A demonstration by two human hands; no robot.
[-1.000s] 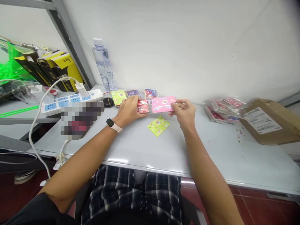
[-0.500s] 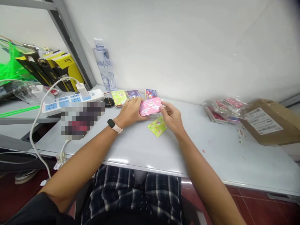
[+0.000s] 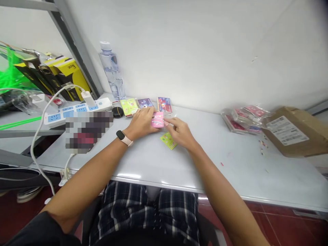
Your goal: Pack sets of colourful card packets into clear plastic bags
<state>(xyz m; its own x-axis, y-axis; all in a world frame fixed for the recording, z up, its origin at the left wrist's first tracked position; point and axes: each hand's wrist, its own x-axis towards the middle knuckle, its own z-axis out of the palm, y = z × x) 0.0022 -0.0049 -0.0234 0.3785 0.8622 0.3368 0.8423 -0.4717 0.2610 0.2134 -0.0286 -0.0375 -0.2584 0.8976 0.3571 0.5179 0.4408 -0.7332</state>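
Nearest you, a red scrap (image 3: 222, 164) lies on the counter (image 3: 194, 167), well right of the pink card (image 3: 158, 120); low risk, though a sweeping forearm could drag it in. Next, the green card (image 3: 167, 140), flat, just nearer you than the pink card, partly hidden by your right hand (image 3: 181, 132); can't tell if you're touching it, but dropping that hand could shove or crease it. Your right grip is narrow, index finger and thumb at the pink card's right edge; can't tell whether it's pinching or only touching. Pull there and you could bend the corner or slip off. Your left hand (image 3: 142, 120) holds the pink card by its left side, thumb on the near edge, covering much of it; squeezing too hard could buckle it. Just beyond and left of the pink card, a green packet (image 3: 129, 106) and a purple packet (image 3: 145, 103) sit close to your left knuckles; a blue packet (image 3: 164, 105) is right behind it. Reaching forward could scatter them. Farther back-left, the bottle (image 3: 112, 73) stands upright; a wide left elbow or hand swing could tip it.
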